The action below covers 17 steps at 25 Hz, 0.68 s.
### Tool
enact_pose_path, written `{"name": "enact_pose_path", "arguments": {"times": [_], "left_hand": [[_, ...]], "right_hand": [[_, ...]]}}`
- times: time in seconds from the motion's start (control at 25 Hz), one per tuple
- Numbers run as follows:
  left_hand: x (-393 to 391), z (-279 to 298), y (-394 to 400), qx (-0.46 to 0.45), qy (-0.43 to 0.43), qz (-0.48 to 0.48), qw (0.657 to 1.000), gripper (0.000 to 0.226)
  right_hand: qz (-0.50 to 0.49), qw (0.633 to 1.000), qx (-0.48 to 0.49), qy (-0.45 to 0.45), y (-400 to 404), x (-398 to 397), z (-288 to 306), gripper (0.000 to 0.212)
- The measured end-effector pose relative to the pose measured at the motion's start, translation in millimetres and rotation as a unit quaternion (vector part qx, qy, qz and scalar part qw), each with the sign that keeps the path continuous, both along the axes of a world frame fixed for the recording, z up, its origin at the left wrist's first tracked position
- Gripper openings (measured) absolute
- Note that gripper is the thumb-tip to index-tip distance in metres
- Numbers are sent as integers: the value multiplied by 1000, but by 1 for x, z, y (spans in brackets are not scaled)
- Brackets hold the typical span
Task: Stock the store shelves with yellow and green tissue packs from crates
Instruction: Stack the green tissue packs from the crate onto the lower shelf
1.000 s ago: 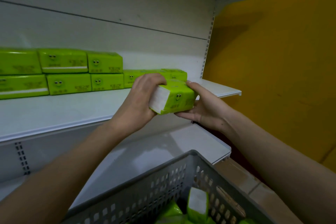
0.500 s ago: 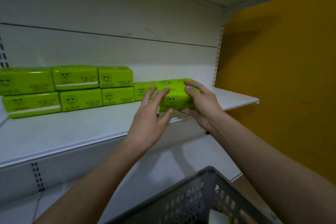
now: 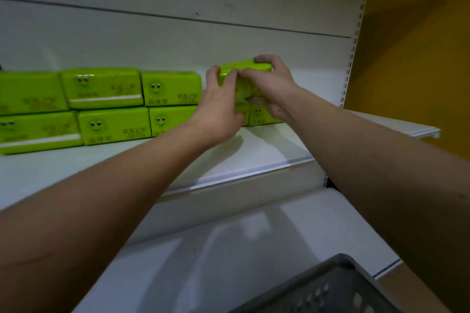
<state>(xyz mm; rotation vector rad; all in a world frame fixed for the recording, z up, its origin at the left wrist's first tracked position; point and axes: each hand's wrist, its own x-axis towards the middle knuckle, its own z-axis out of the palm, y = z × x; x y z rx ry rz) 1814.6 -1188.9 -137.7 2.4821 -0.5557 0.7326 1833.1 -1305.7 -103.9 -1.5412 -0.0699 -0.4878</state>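
A green tissue pack (image 3: 244,71) sits as the top layer at the right end of the row on the white middle shelf (image 3: 267,150), on top of a lower green pack (image 3: 259,115). My left hand (image 3: 218,109) holds its left end with the fingers curled up against it. My right hand (image 3: 269,86) grips its right end, fingers over the top edge and thumb across the front. To the left, several green packs (image 3: 106,107) with smiley faces stand stacked two high against the back panel.
The corner of a grey perforated crate (image 3: 338,284) shows at the bottom right. A lower white shelf (image 3: 229,249) lies beneath the stocked one. An orange wall (image 3: 417,58) stands to the right of the shelving upright.
Both hands have lifted the green pack from the shelf's front edge up and back onto the lower pack at the row's right end. The view has tilted up, so less of the crate shows.
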Motion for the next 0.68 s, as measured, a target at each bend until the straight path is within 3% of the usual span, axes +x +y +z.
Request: {"name": "enact_pose_path", "arguments": {"times": [0.12,0.24,0.36,0.52,0.68], "left_hand": [[21,-1,-3,103,-15,93,990,82],[33,-10,-8,218,-89,206,950,66],[39,-14,-10,249,-77,235,936,61],[38,-12,-10,215,-43,207,954,63],[0,-4,-10,99,-79,102,987,59]], "right_hand": [[14,1000,-14,2,1,38,-8,44],[-70,991,-114,-1,-2,73,-20,34],[-85,982,-170,-21,-3,90,-24,30],[-51,991,-118,-21,-16,86,-32,47],[-45,999,-18,-22,-32,39,-30,32]]}}
